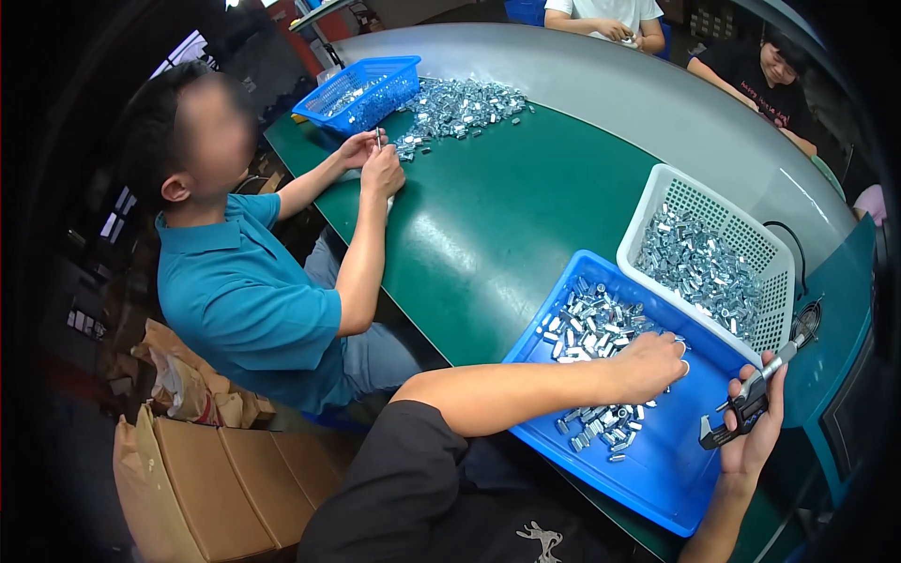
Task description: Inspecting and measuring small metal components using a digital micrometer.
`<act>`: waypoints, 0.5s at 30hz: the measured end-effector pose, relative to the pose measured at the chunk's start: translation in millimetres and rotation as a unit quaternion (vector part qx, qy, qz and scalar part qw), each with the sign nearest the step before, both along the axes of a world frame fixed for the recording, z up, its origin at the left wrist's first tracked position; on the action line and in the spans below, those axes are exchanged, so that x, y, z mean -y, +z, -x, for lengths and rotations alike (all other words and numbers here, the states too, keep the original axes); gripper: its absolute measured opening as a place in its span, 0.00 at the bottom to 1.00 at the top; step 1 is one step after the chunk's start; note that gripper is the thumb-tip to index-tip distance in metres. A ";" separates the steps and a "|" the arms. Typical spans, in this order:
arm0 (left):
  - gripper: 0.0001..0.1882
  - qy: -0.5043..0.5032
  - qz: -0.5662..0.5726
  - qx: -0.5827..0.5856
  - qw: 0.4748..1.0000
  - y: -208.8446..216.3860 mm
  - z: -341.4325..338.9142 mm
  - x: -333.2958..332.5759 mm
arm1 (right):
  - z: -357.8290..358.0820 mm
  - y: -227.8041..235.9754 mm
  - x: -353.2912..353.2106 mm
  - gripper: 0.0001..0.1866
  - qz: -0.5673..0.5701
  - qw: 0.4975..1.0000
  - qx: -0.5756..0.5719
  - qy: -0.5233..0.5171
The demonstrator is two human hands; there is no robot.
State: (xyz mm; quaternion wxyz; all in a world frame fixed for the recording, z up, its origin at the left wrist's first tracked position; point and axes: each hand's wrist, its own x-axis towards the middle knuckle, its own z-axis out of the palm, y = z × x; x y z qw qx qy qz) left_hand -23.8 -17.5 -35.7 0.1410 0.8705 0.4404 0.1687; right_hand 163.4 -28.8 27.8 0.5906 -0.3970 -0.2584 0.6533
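My left hand [648, 368] reaches over a blue plastic tray [671, 479] that holds many small shiny metal pieces [587, 328]. Its fingers are curled together at the tray's right part, with pale bands at the fingertips; whatever they pinch is too small to make out. To the right of the tray, my right hand [765, 422] grips a digital micrometer [748, 405], its dark frame and jaw pointing left over the tray's edge. More metal pieces lie in a heap in the tray's near part, below my left forearm.
A pale green perforated basket [779, 272] full of similar pieces stands behind the tray. Beyond the green tabletop [469, 244], a co-worker in a teal shirt [253, 291] handles a small piece beside a blue basket [404, 70] and a heap. Cartons [216, 479] stand lower left.
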 end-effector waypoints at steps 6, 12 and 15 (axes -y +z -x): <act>0.04 -0.013 0.030 0.015 0.999 -3.6 -2.8 0.3 | -1.6 4.1 3.4 0.20 -0.003 1.000 -0.002 0.003; 0.07 0.040 0.179 0.250 0.951 31.7 1.1 -8.9 | -2.4 11.8 -0.9 0.20 0.043 0.998 -0.034 0.020; 0.10 -0.004 0.290 0.372 0.882 38.6 -1.5 -10.2 | -11.7 2.9 -8.0 0.21 0.025 0.998 -0.044 0.046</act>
